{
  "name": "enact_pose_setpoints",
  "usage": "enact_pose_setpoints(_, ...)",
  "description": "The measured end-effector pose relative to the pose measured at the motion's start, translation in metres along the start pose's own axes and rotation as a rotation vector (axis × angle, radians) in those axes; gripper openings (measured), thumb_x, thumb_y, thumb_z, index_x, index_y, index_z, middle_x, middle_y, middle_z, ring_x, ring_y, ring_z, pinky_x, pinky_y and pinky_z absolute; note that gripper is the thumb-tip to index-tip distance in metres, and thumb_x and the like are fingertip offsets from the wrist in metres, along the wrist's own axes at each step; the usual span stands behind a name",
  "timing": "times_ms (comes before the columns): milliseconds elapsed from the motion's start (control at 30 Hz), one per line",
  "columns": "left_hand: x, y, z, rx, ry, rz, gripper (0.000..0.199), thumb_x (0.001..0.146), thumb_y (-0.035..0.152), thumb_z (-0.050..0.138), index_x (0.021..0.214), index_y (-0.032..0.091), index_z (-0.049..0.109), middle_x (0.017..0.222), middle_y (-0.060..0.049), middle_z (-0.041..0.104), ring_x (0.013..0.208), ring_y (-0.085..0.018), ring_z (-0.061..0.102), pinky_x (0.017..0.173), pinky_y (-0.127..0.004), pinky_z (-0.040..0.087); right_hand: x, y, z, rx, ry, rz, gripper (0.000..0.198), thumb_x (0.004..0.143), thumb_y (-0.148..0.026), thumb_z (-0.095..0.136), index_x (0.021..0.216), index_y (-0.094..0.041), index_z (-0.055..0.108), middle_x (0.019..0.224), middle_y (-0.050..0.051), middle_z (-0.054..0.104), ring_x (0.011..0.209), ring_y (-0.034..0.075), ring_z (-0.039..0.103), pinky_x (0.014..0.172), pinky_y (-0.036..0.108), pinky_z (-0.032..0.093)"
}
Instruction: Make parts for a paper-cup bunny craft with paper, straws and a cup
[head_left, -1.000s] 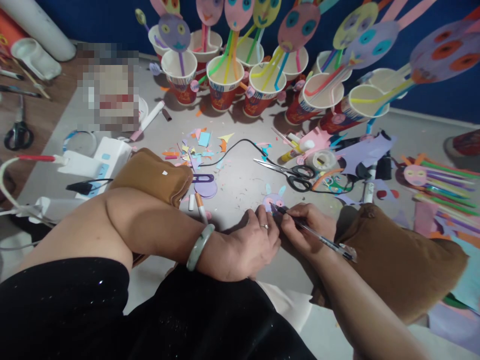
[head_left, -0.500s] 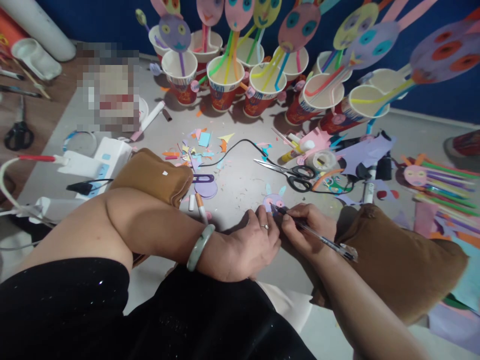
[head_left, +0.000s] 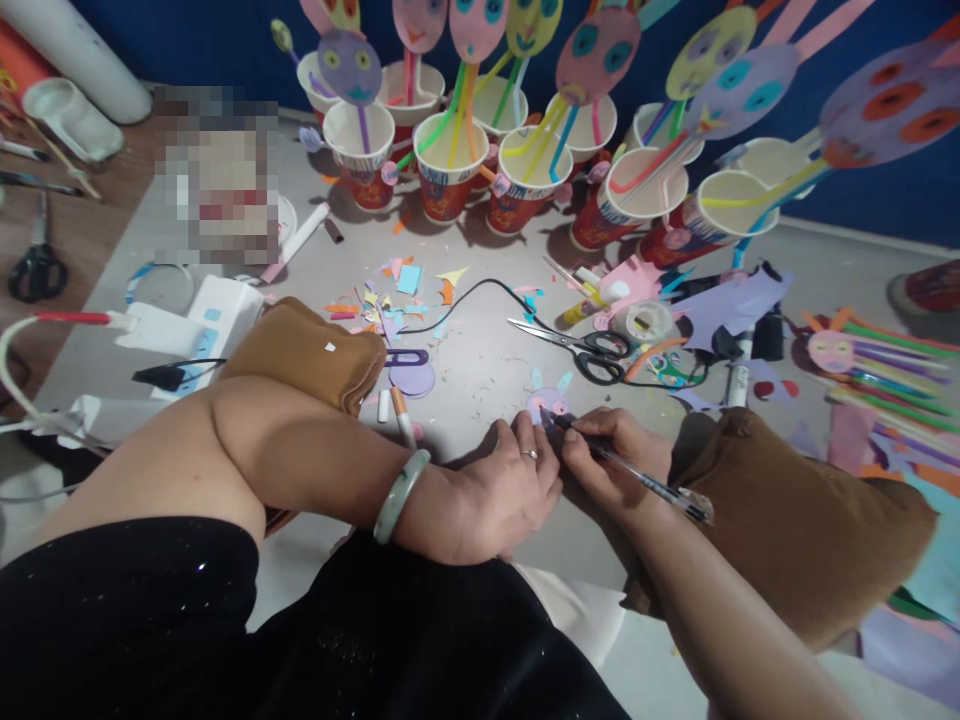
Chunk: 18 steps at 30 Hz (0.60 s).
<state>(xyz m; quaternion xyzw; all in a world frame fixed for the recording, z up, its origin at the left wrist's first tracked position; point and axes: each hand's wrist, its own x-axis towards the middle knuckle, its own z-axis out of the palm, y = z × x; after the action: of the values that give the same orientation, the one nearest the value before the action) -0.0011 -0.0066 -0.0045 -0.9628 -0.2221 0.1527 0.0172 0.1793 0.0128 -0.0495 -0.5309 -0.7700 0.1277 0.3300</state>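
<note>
A small purple paper animal face point(head_left: 546, 400) with light blue ears and pink eyes lies on the table. My left hand point(head_left: 510, 485) rests across its lower edge, fingers laid down and holding nothing, hiding part of it. Pinched in my right hand point(head_left: 619, 455) is a clear-barrelled pen point(head_left: 652, 484), tilted with its tip at the paper face. Black-handled scissors point(head_left: 592, 352) lie just beyond, blades partly apart. Left of my hands are a purple paper oval point(head_left: 412, 376) and an orange-and-white marker point(head_left: 403, 415).
Printed paper cups point(head_left: 447, 170) holding straws topped with paper faces stand in rows at the back. Brown cushions point(head_left: 300, 350) flank my arms. Paper scraps point(head_left: 409, 280), a black cable point(head_left: 480, 290), a tape roll point(head_left: 646, 320), a power strip point(head_left: 217, 320) and straws point(head_left: 900, 370) lie around.
The pen's rear end has shifted very slightly left. Both hands and the paper face stay in nearly the same place.
</note>
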Motion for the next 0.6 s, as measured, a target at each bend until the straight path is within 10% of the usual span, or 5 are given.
enact_pose_setpoints(600, 0.0002, -0.0008, -0.0016, 0.003, -0.017, -0.001, 0.099, 0.075, 0.072, 0.060, 0.146, 0.006, 0.043, 0.147, -0.031, 0.043, 0.135, -0.050, 0.043, 0.098, -0.058, 0.047, -0.0007, 0.0014, 0.0015, 0.013, 0.001, 0.029, 0.009, 0.082, -0.031, 0.062, 0.080, -0.024, 0.057, 0.069, 0.001, 0.070, 0.054, 0.015, 0.065, 0.049, 0.026, 0.052)
